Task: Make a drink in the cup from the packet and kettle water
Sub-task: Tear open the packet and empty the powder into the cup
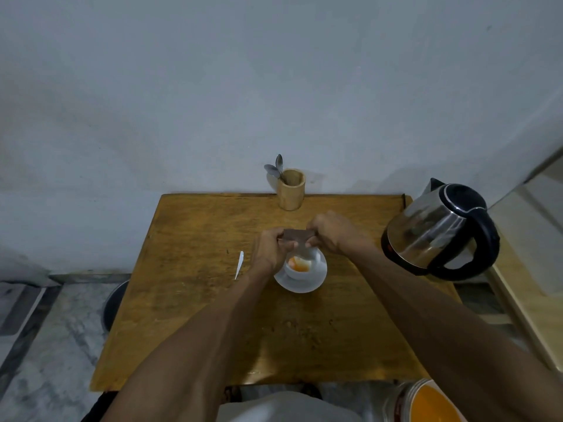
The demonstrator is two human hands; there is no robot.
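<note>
Pinching brown packet (297,236) flat above white cup (300,266).

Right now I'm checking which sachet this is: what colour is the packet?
Brown packet, seen from the head camera.

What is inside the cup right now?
The cup, standing on the saucer, shows orange-brown contents with a pale patch. Both hands hold the packet above its far rim, hiding that part of the inside.
</note>
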